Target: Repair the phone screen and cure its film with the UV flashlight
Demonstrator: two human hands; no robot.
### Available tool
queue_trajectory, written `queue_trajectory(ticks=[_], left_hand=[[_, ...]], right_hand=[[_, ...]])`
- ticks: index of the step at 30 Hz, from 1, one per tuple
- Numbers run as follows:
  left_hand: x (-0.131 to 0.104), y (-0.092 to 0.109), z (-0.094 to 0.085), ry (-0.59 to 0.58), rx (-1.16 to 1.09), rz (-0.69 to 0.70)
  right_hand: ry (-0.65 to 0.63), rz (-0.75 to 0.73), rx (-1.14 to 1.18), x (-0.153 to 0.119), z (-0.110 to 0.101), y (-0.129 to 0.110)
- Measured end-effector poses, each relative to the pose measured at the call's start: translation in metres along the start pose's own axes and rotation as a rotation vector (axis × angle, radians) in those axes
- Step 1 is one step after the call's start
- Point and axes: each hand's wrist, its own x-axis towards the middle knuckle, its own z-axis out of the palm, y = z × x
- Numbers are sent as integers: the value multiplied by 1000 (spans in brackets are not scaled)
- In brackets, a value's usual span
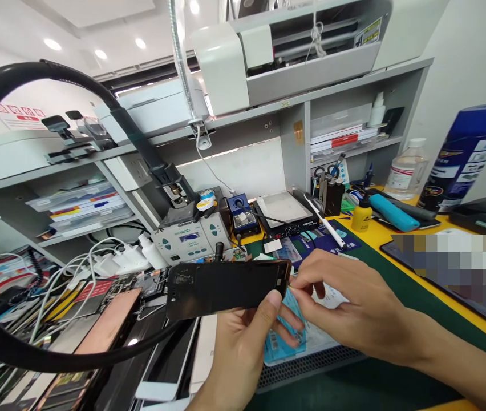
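Observation:
A dark phone screen panel (226,288) is held level in the air by my left hand (243,345), its thumb on the near long edge and the fingers underneath. Smudges mark the panel's left end, and a small pale square shows near its right end. Just off that right end, my right hand (354,311) is closed in a pinch, thumb against forefinger. Whatever lies between those fingertips is too small to make out. Below both hands lies a light blue packet (286,345) on a work surface with a black perforated front strip (311,365).
A thick black hose (20,357) loops across the left side. Phone parts, including a copper-coloured panel (108,322), crowd the left. Behind stand a control station (194,240), a flat heating plate (283,214), a white brush (326,225) and a yellow bottle (361,217).

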Motion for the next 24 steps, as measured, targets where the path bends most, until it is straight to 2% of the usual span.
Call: queue_trajectory(ticks=[8,11,21,24], left_hand=[[4,3,-5,-29,-84,-59],[5,4,-6,-44,-110,-72],[4,3,-5,15,-160,-57],[4,4,-6,-18,-169,-55]], right_hand=[[-5,-136,-112,-5,2,-3],[-13,-149,-130,-5,3,-5],[-31,-170,-190,-6,3,-9],[-49,-177,-210,-8,2,-10]])
